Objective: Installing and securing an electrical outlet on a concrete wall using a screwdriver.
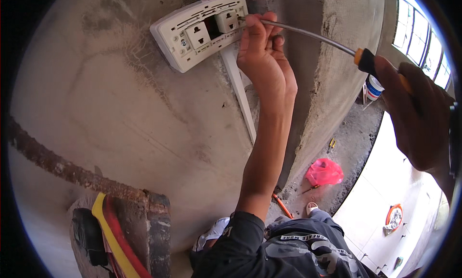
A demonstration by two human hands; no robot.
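A white double wall socket (198,33) is mounted at a slant on the bare concrete wall, its inner frame exposed. Two outlet modules sit in it with a dark gap between them, and a screw shows near its left end. My right hand (417,112) is closed round the black and orange handle of a long screwdriver (317,36). Its shaft reaches left to the socket's right end. My left hand (263,49) pinches the shaft close to the tip, beside the socket. Whether a screw sits under the tip is too small to tell.
White trunking (239,95) runs down the wall below the socket. A rusty bar (72,172) and a wooden piece (156,230) stand at lower left, by a yellow-and-red strap (113,234). On the floor lie a pink plastic bag (325,172), pliers (332,143) and an orange tool (283,206).
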